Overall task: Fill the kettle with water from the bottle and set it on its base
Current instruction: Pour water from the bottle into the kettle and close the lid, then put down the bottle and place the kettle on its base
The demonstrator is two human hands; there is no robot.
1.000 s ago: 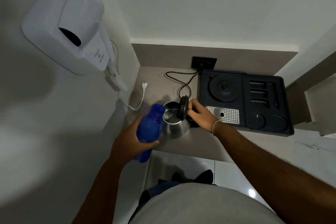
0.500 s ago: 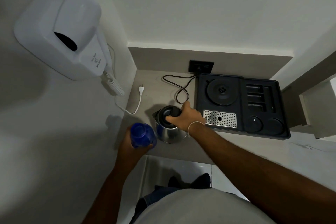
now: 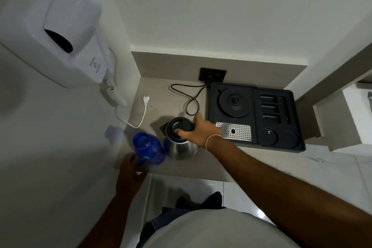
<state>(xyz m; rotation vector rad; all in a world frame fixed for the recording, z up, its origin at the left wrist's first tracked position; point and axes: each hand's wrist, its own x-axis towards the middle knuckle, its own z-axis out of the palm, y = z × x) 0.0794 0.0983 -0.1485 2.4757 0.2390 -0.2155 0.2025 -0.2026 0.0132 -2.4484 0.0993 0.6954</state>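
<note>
- Counter (image 3: pixel 173 169) is narrow and boxed in: wall on the left, backsplash behind, and a black tray (image 3: pixel 298 143) filling the whole right part.
- Kettle (image 3: pixel 180 143) sits on the counter near the front, with the blue bottle (image 3: pixel 148 150) right beside it on the left, pretty much no gap between them.
- Right hand (image 3: pixel 198 130) covers the kettle's lid and handle side, so that side's blocked.
- Round base (image 3: pixel 234 101) in the tray's back left corner has nothing on it, open from above.
- Black cord (image 3: pixel 190 96) loops on the counter behind the kettle.
- White plug (image 3: pixel 146 98) and its cable lie back left.
- Wall hair dryer (image 3: pixel 54 26) hangs out over the left side up high.
</note>
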